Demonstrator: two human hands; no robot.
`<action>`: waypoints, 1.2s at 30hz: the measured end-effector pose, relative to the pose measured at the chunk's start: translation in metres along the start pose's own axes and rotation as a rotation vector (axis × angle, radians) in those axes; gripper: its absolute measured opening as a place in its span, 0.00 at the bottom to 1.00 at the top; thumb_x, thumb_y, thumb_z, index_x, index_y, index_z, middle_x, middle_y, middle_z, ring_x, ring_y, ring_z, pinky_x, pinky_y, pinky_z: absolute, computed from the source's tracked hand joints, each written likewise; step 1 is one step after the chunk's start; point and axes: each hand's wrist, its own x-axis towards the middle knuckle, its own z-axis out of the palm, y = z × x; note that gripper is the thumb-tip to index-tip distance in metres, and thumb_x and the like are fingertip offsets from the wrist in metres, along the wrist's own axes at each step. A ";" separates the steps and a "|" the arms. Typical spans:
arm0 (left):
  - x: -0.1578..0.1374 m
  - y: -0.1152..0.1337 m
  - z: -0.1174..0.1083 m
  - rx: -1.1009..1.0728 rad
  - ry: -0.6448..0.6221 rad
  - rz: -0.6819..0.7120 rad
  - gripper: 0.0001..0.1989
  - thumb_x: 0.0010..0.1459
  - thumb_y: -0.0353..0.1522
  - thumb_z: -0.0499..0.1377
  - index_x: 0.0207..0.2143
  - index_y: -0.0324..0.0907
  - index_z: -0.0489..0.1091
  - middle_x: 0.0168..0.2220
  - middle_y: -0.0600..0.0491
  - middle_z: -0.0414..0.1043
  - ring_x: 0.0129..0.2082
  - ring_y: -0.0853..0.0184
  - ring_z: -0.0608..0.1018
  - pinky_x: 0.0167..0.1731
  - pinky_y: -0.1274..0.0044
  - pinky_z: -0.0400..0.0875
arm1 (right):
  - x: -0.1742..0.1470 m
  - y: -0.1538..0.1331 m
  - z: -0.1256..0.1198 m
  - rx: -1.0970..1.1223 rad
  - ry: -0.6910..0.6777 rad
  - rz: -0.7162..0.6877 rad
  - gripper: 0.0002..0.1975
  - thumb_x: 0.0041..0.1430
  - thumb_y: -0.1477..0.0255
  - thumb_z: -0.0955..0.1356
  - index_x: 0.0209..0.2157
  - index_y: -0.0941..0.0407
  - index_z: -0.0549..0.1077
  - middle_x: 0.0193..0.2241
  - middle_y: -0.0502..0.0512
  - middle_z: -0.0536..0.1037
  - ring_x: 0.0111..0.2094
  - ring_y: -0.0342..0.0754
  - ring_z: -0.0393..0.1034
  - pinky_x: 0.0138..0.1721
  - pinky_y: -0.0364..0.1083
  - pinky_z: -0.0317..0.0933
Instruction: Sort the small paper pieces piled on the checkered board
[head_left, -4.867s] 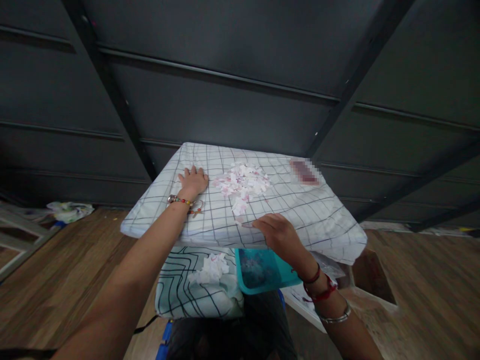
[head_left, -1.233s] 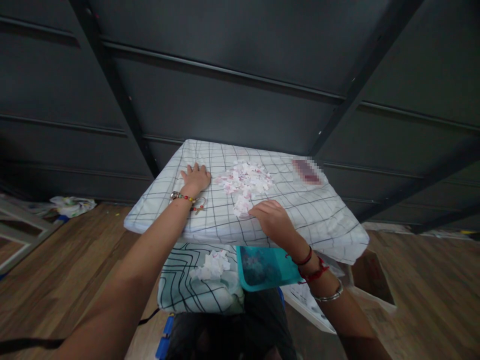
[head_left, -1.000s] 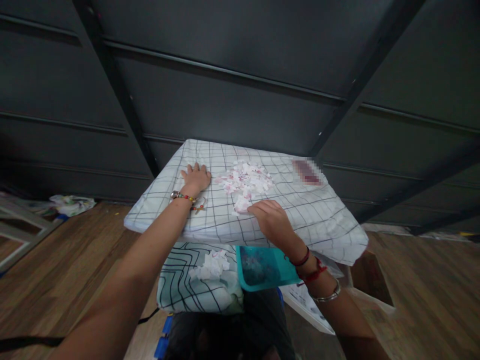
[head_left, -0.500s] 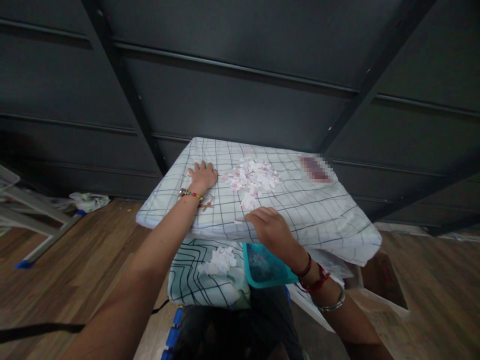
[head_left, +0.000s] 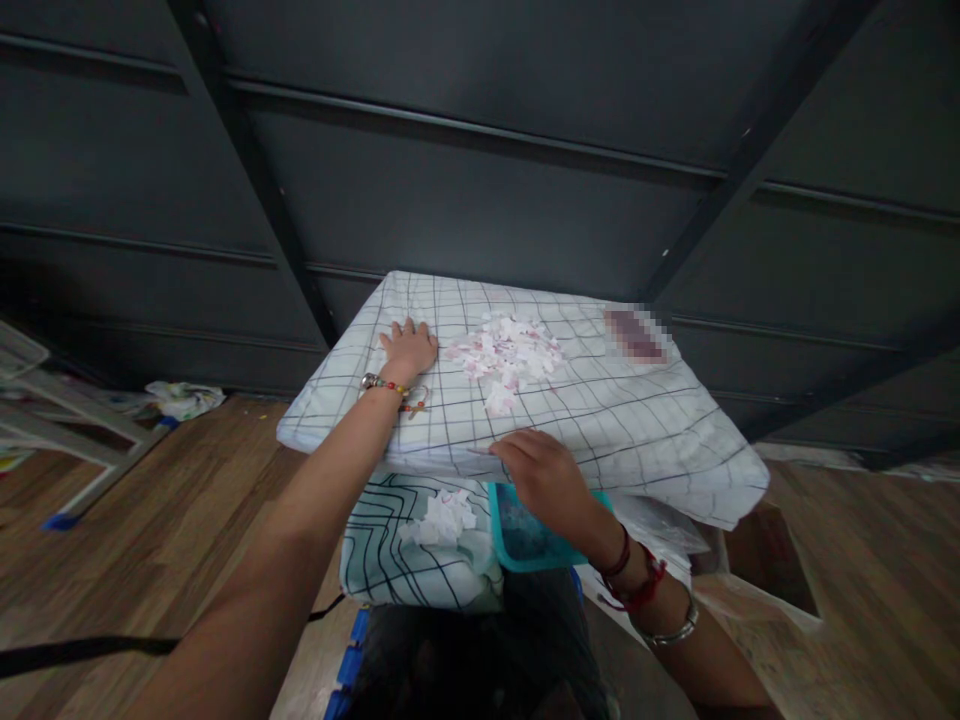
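My left hand (head_left: 411, 350) lies open, palm down with fingers spread, on the white checked cloth (head_left: 637, 420) covering the table. Right of it is a loose pile of small white paper pieces (head_left: 514, 345) with pinkish marks, trailing toward the front. At the front edge of the cloth, my right hand (head_left: 541, 470) is closed, thumb and fingers pressed together; whatever they may hold is too small to make out. Below that hand sits a turquoise plastic basket (head_left: 499, 535), partly hidden by it.
More white paper scraps (head_left: 442, 518) rest on a folded green-and-white cloth (head_left: 390, 570) left of the basket. A pixelated dark object (head_left: 636, 335) lies at the table's back right. Behind stands a dark panelled wall (head_left: 480, 190). An open cardboard box (head_left: 769, 560) is on the floor at right.
My right hand has shifted slightly down and right, toward the front edge; the white slip at its fingertips no longer shows clearly. My left hand stays flat on the cloth.
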 end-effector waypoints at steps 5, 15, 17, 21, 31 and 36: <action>0.000 0.001 0.000 -0.011 -0.008 -0.008 0.28 0.60 0.40 0.38 0.59 0.40 0.56 0.65 0.43 0.46 0.63 0.47 0.50 0.56 0.50 0.47 | -0.005 -0.010 -0.003 0.041 -0.010 -0.059 0.10 0.56 0.84 0.63 0.34 0.58 0.73 0.30 0.54 0.75 0.33 0.47 0.67 0.38 0.46 0.62; 0.000 0.003 -0.002 -0.021 -0.036 -0.030 0.30 0.61 0.40 0.37 0.62 0.40 0.53 0.66 0.45 0.44 0.64 0.48 0.48 0.57 0.51 0.45 | -0.019 0.026 -0.020 0.014 0.221 0.052 0.10 0.61 0.80 0.61 0.36 0.60 0.74 0.31 0.58 0.77 0.34 0.49 0.70 0.36 0.47 0.66; 0.000 0.003 -0.002 -0.020 -0.035 -0.030 0.30 0.61 0.41 0.36 0.62 0.40 0.52 0.66 0.45 0.44 0.64 0.48 0.47 0.57 0.51 0.45 | -0.024 0.030 -0.022 0.017 0.220 0.065 0.10 0.61 0.79 0.61 0.36 0.60 0.74 0.32 0.58 0.78 0.34 0.49 0.71 0.36 0.47 0.66; 0.000 0.002 -0.001 -0.026 -0.031 -0.028 0.30 0.61 0.41 0.37 0.62 0.40 0.52 0.66 0.45 0.43 0.64 0.48 0.47 0.57 0.51 0.44 | -0.022 0.034 -0.019 -0.022 0.190 0.099 0.11 0.61 0.79 0.61 0.36 0.59 0.74 0.32 0.58 0.78 0.34 0.49 0.71 0.38 0.47 0.66; 0.004 0.000 0.002 -0.021 -0.030 -0.020 0.30 0.61 0.41 0.36 0.62 0.40 0.52 0.66 0.45 0.44 0.64 0.48 0.47 0.57 0.50 0.44 | -0.018 0.062 -0.013 -0.023 -0.004 0.208 0.11 0.61 0.79 0.61 0.35 0.58 0.75 0.32 0.57 0.77 0.37 0.49 0.70 0.41 0.47 0.64; 0.003 0.000 0.001 -0.016 -0.037 -0.018 0.30 0.60 0.41 0.36 0.62 0.40 0.52 0.66 0.44 0.43 0.64 0.48 0.47 0.57 0.50 0.44 | -0.015 0.056 -0.015 0.065 0.030 0.154 0.11 0.61 0.79 0.61 0.36 0.58 0.75 0.33 0.57 0.78 0.37 0.49 0.70 0.40 0.48 0.64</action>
